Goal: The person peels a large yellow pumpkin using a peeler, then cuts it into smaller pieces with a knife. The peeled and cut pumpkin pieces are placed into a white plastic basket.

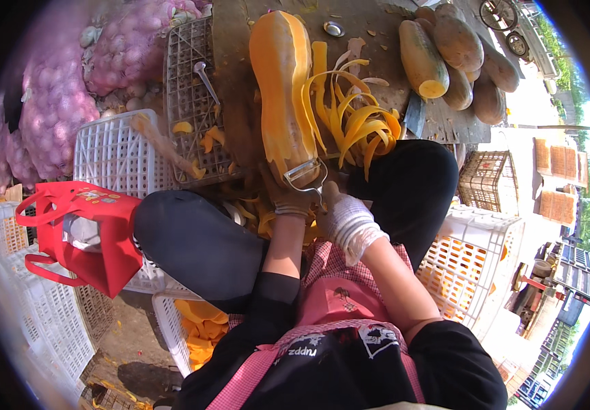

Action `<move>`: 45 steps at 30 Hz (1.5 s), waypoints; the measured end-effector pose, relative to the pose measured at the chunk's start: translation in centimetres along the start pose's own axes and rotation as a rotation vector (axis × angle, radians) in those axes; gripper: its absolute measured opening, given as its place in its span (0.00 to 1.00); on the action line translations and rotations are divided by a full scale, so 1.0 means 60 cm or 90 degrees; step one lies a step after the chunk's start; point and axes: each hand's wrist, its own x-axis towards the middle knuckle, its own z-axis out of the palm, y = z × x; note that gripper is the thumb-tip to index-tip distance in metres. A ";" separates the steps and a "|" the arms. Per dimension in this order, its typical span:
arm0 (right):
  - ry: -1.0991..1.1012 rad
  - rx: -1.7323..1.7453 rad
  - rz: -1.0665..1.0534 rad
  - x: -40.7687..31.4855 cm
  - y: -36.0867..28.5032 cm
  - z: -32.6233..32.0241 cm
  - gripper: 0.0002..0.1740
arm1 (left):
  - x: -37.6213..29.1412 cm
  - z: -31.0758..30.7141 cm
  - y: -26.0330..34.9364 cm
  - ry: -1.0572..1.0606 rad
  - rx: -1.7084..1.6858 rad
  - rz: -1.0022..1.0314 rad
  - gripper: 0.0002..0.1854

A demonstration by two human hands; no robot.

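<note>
A large, long squash [282,87], partly peeled to orange flesh, lies with its near end towards me. At that end my left hand [289,197], in a dark, soiled glove, holds the squash from below; its fingers are partly hidden. My right hand [343,215], in a whitish knit glove, grips a wire-framed metal peeler [302,171], whose blade lies across the near end of the squash. Long curled strips of peel [359,120] lie along the right side of the squash, one still reaching up to it.
Several unpeeled squashes [459,46] are piled at the upper right, near a small metal dish [334,28]. A metal spoon-like tool [206,82] lies on a dirty plastic crate [188,46]. A red bag [116,225] stands left; white crates [469,256] flank my legs. Mesh onion sacks [51,102] fill the upper left.
</note>
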 end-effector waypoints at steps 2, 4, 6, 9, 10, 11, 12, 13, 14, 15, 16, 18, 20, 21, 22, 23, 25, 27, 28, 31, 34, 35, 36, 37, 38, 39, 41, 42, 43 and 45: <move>0.046 0.054 -0.084 -0.017 0.003 -0.012 0.24 | -0.003 -0.001 -0.003 -0.001 0.075 0.014 0.41; 0.186 0.118 -0.127 0.001 0.004 -0.046 0.23 | 0.003 0.033 0.122 0.109 -0.738 -0.288 0.41; 0.325 0.093 -0.145 0.072 -0.027 -0.110 0.20 | -0.002 0.029 0.132 0.184 -0.720 -0.324 0.42; 0.264 -0.098 -0.068 0.234 -0.123 -0.277 0.21 | -0.006 0.036 0.147 0.217 -0.676 -0.290 0.42; 0.285 -0.210 -0.103 0.325 -0.122 -0.327 0.21 | -0.002 0.048 0.156 0.217 -0.651 -0.309 0.42; 0.315 -0.321 -0.133 0.412 -0.114 -0.382 0.21 | 0.005 0.063 0.165 0.217 -0.624 -0.329 0.42; 0.255 -0.362 -0.091 0.438 -0.147 -0.417 0.22 | 0.009 0.066 0.170 0.235 -0.636 -0.331 0.41; 0.218 -0.378 -0.070 0.431 -0.185 -0.426 0.22 | 0.008 0.064 0.173 0.262 -0.648 -0.329 0.41; 0.184 -0.394 -0.045 0.418 -0.219 -0.440 0.23 | 0.006 0.063 0.175 0.285 -0.658 -0.329 0.40; 0.177 -0.383 -0.035 0.394 -0.247 -0.436 0.24 | 0.006 0.058 0.166 0.292 -0.669 -0.318 0.40; 0.173 -0.372 -0.018 0.379 -0.257 -0.427 0.24 | 0.004 0.058 0.155 0.293 -0.679 -0.313 0.39; 0.188 -0.326 -0.007 0.389 -0.214 -0.395 0.25 | 0.002 0.069 0.176 0.309 -0.671 -0.343 0.37; 0.159 -0.384 -0.043 0.381 -0.173 -0.355 0.26 | 0.007 0.060 0.139 0.275 -0.660 -0.297 0.37; 0.111 -0.449 -0.070 0.350 -0.166 -0.328 0.26 | 0.007 0.055 0.121 0.261 -0.656 -0.274 0.37; 0.069 -0.511 -0.097 0.316 -0.153 -0.305 0.27 | 0.004 0.056 0.118 0.272 -0.654 -0.287 0.37; 0.023 -0.555 -0.117 0.268 -0.155 -0.286 0.29 | 0.006 0.056 0.121 0.284 -0.651 -0.295 0.38; 0.069 -0.332 -0.062 0.242 -0.090 -0.227 0.30 | 0.013 0.072 0.141 0.292 -0.642 -0.312 0.37; 0.074 -0.191 -0.020 0.181 -0.068 -0.157 0.31 | 0.016 0.075 0.165 0.330 -0.629 -0.314 0.36; 0.030 -0.225 -0.043 0.180 -0.013 -0.118 0.31 | 0.016 0.077 0.167 0.306 -0.670 -0.323 0.38; -0.023 -0.099 0.066 0.048 0.009 -0.064 0.31 | 0.009 0.060 0.150 0.189 -0.717 -0.271 0.40; -0.110 -0.079 0.016 -0.033 0.029 -0.053 0.31 | 0.010 0.075 0.174 0.256 -0.663 -0.332 0.43; -0.039 -0.038 0.022 -0.028 0.033 -0.051 0.30 | 0.012 0.075 0.178 0.263 -0.653 -0.345 0.43; 0.030 0.002 0.027 -0.020 0.034 -0.055 0.29 | 0.013 0.067 0.158 0.222 -0.652 -0.324 0.43; 0.097 0.043 0.032 -0.008 0.035 -0.059 0.28 | 0.012 0.051 0.118 0.184 -0.649 -0.305 0.44; 0.214 0.026 -0.045 0.017 0.036 -0.076 0.26 | 0.011 0.044 0.096 0.143 -0.648 -0.287 0.44; 0.275 -0.003 -0.058 0.064 0.030 -0.103 0.26 | 0.005 0.049 0.103 0.144 -0.615 -0.285 0.45; 0.292 -0.038 -0.068 0.155 -0.016 -0.185 0.25 | -0.012 0.058 0.127 0.158 -0.550 -0.272 0.45; 0.245 -0.103 -0.053 0.208 -0.044 -0.231 0.26 | -0.014 0.054 0.118 0.158 -0.495 -0.243 0.43; 0.267 -0.087 -0.083 0.259 -0.065 -0.268 0.35 | -0.012 0.051 0.098 0.158 -0.442 -0.213 0.42; 0.321 -0.184 -0.083 0.390 -0.060 -0.351 0.35 | -0.008 0.070 0.076 0.120 -0.410 -0.189 0.39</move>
